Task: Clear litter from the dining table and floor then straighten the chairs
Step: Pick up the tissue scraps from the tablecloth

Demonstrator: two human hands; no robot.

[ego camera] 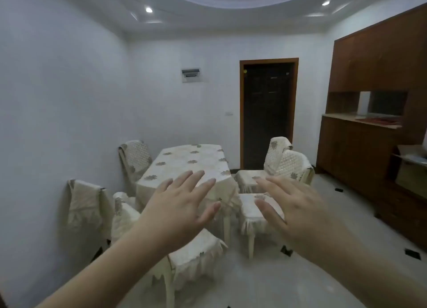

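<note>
Cream-clothed dining table lying beyond left hand and right hand, both spreading flat, holding nothing, likely signalling readiness.

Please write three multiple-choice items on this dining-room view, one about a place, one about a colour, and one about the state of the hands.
1. Where is the dark doorway?
A. Behind the table, in the far wall
B. In the left wall
C. Beside the near left chair

2. What colour is the cupboard wall on the right?
A. White
B. Brown
C. Green

3. How are the left hand and right hand?
A. Both gripping litter
B. One holding a chair back
C. Both open, fingers spread, holding nothing

Answers: 1 A, it stands beyond the table. 2 B, its panels look like brown wood. 3 C, both hands are raised with straight fingers and hold nothing.
</note>
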